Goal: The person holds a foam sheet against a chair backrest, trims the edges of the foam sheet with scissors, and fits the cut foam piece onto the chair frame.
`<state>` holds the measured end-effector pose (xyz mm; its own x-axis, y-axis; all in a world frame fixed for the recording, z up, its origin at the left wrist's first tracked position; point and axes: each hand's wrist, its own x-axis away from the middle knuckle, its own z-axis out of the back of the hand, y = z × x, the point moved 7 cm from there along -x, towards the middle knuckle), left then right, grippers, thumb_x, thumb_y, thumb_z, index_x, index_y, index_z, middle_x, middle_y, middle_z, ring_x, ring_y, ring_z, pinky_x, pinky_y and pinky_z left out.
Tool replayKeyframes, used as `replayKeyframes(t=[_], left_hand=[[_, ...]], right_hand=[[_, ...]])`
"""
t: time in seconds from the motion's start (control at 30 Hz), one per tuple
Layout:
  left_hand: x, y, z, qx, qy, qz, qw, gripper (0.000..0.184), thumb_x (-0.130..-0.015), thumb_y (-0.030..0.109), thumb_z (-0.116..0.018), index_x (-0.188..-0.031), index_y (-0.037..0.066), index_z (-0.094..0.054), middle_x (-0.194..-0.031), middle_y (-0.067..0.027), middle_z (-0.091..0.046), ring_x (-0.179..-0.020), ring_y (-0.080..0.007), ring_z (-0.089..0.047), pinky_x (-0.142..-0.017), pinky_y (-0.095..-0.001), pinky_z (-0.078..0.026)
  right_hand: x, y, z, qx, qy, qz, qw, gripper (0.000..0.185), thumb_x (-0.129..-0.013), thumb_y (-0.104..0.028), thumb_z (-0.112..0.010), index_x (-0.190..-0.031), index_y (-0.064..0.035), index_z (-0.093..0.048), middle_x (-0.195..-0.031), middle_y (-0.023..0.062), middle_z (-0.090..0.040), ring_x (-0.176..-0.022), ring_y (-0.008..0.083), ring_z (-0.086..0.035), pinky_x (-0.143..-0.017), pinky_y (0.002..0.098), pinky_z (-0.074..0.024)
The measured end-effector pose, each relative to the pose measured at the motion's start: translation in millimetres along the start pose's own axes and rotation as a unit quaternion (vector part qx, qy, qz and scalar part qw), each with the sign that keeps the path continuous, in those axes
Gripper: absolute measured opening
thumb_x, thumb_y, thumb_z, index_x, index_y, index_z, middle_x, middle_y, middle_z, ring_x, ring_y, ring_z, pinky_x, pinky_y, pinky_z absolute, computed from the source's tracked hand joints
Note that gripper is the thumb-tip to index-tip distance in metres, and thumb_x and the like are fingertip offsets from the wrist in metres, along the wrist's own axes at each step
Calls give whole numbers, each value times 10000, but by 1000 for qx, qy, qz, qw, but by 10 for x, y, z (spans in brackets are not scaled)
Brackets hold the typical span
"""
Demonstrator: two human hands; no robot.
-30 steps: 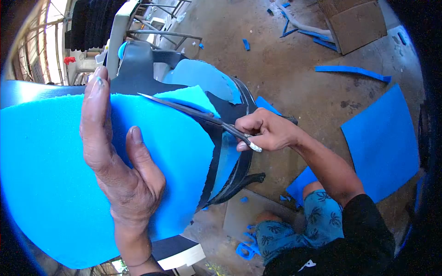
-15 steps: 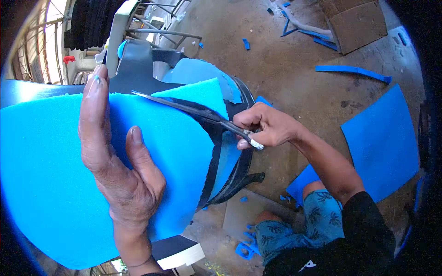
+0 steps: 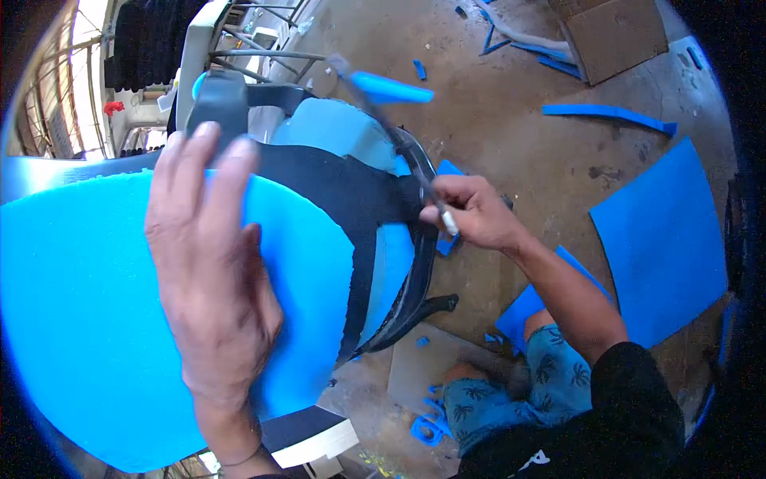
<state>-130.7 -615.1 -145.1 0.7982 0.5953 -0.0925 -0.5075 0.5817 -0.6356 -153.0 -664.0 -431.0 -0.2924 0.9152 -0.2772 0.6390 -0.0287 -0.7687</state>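
The broad, bright blue foam sheet (image 3: pixel 80 319) fills the left of the scene, lying over the black, curved chair-like frame (image 3: pixel 343 180). Its far right corner has changed most: 0.5 s ago a loose flap stood beyond the cut there; now the sheet ends in a bare curve, with more black surface showing past it. I judge this 1 stretch of trimming done.

The left hand (image 3: pixel 211 295) is open, fingers extended towards the far edge; they have spread and moved slightly right. Blur hides how firmly it presses the sheet.

The right hand (image 3: pixel 479 215) grips the long, dark metal scissors (image 3: pixel 387 124), which have swung off the sheet and now point to the far side. Blur keeps me from telling whether their 2 blades are closed.

The narrow, bright blue foam offcut (image 3: pixel 399 89) is beside the blade tips, apart from the sheet; whether it touches the blades is unclear.
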Motion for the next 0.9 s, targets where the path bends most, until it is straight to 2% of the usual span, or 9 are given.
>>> replayKeyframes(t=[0.07, 0.27, 0.33, 0.47, 0.57, 0.67, 0.8, 0.83, 0.9], left_hand=[[4, 80, -164, -163, -102, -24, 981, 481, -880, 60, -559, -1351, 152, -529, -1441, -98, -454, -1380, -325, -356, -1158, -517, -228], [23, 138, -355, -219, -174, -36, 959, 436, -865, 142, -611, -1300, 157, -579, -1405, -79, -485, -1375, -287, -366, -1182, -531, -129], [12, 132, -356, -199, -195, -27, 960, 429, -826, 186, -671, -1246, 129, -606, -1307, -87, -536, -1332, -296, -408, -1174, -550, -143], [30, 258, -78, -54, -83, -60, 993, 267, -713, 178, -759, -860, 23, -598, -1014, -160, -572, -1106, -379, -540, -1087, -650, -279], [57, 281, -89, -53, -100, -79, 990, 273, -687, 157, -772, -803, 10, -573, -949, -166, -574, -1048, -378, -556, -1063, -669, -301], [13, 285, -175, -93, -78, -68, 990, 270, -686, 152, -773, -808, 11, -579, -957, -160, -586, -1060, -372, -563, -1065, -662, -307], [-4, 190, -321, -171, -136, -69, 973, 357, -732, 169, -758, -1061, 74, -662, -1195, -119, -608, -1224, -330, -523, -1123, -594, -259], [8, 138, -352, -200, -174, -58, 962, 466, -768, 207, -733, -1214, 120, -630, -1312, -84, -568, -1300, -301, -468, -1154, -561, -207], [18, 131, -385, -221, -183, -55, 957, 479, -780, 223, -724, -1237, 127, -618, -1338, -80, -551, -1319, -296, -447, -1160, -556, -194]], right_hand=[[208, 85, 220, 7, 134, -15, 991, 248, -880, -207, -704, -742, -60, -560, -633, -37, -497, -554, 51, -485, -472, 243, -355], [1145, 932, 266, -50, 227, -124, 965, 211, -880, -175, -688, -750, -66, -562, -618, -35, -504, -571, 54, -488, -487, 239, -375], [1398, 1188, 203, -73, 248, -156, 953, 202, -876, -167, -690, -752, -69, -563, -620, -40, -502, -570, 51, -473, -492, 241, -371], [1751, 1526, 170, -58, 296, -218, 928, 186, -867, -153, -690, -754, -74, -565, -626, -53, -488, -583, 45, -434, -513, 246, -345], [1863, 1694, 178, -55, 310, -228, 921, 176, -864, -142, -688, -758, -75, -565, -632, -58, -486, -593, 42, -428, -521, 246, -333], [1860, 1702, 161, -47, 307, -222, 924, 169, -861, -134, -688, -760, -77, -564, -637, -63, -484, -600, 40, -426, -523, 243, -329], [1736, 1476, 201, -14, 292, -223, 930, 174, -855, -129, -693, -756, -80, -559, -641, -72, -470, -612, 37, -419, -530, 240, -321], [1720, 1442, 209, -13, 292, -223, 930, 174, -855, -129, -693, -756, -80, -559, -641, -72, -470, -612, 37, -419, -530, 240, -321], [1695, 1401, 222, -15, 288, -224, 931, 175, -852, -128, -696, -755, -81, -558, -643, -74, -465, -616, 37, -417, -536, 239, -322]])
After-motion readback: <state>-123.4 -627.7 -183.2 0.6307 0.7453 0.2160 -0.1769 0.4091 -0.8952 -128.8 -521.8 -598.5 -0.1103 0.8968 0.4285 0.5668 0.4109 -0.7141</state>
